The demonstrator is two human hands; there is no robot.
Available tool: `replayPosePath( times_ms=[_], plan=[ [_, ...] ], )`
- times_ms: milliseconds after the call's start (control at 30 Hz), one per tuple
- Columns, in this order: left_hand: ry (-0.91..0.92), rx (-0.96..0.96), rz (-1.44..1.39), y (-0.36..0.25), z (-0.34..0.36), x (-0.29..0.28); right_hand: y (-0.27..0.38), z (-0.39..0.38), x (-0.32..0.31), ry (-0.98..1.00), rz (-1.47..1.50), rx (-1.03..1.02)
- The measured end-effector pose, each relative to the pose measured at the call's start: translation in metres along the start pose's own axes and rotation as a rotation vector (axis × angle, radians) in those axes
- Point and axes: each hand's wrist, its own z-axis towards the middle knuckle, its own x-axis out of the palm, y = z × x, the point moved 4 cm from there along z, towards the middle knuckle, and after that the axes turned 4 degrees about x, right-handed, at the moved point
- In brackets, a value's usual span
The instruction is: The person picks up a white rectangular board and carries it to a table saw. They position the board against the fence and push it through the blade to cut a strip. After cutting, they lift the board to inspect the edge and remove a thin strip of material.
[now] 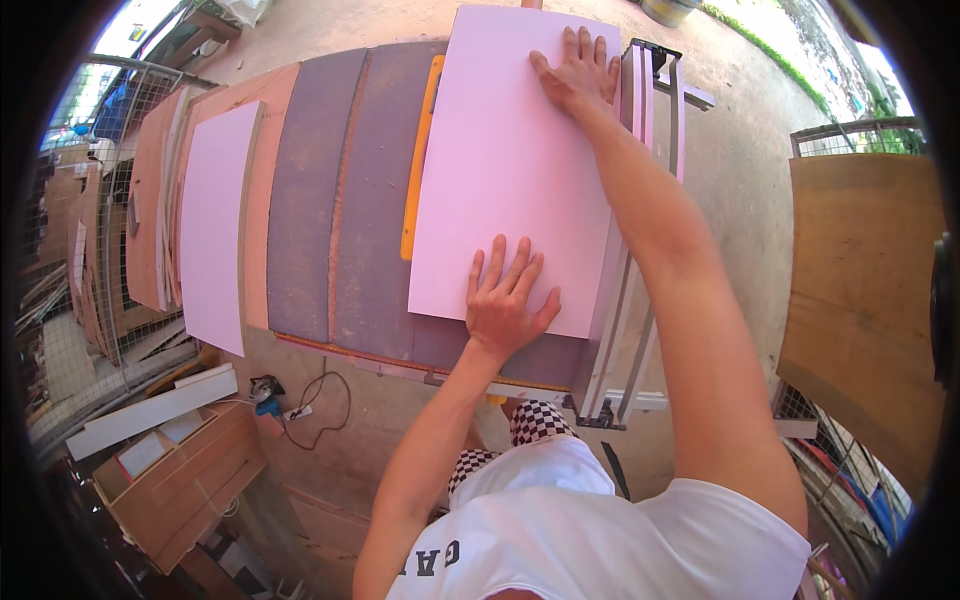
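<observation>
A white board (515, 170) lies on the grey top of a work table (303, 190), alongside a metal rail fence (634, 90) at the table's right. My left hand (505, 300) rests flat on the board's near part, fingers spread. My right hand (580, 75) is stretched to the far right corner of the same board, also flat with fingers apart. A yellow strip (418, 155) shows beside the board's left edge.
Another white board (211, 225) and plywood sheets (152, 210) sit at the left, beside wire cages of offcuts. Below are a wooden box (185, 480), a blue power tool (265, 400) and a cord on the floor. A brown panel (860, 290) stands at the right.
</observation>
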Motion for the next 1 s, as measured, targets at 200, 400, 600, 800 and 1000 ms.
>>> replayPosePath(
  times_ms=[200, 400, 600, 800, 1000],
  plan=[
    [0.028, -0.006, 0.029, 0.002, 0.005, 0.004, 0.003, 0.007, -0.003, 0.011, -0.039, -0.013],
    [0.017, 0.008, 0.033, 0.0, 0.003, 0.003, 0.009, -0.049, -0.013, 0.066, -0.025, 0.021],
    [-0.011, 0.032, -0.001, 0.002, -0.003, 0.003, 0.005, -0.128, -0.016, 0.032, 0.005, 0.119],
    [-0.02, 0.085, 0.01, 0.003, -0.006, 0.005, 0.016, -0.176, -0.013, 0.03, 0.002, 0.046],
    [0.007, 0.117, 0.009, 0.002, -0.005, 0.003, 0.023, -0.221, -0.038, 0.167, -0.048, -0.029]
  ],
)
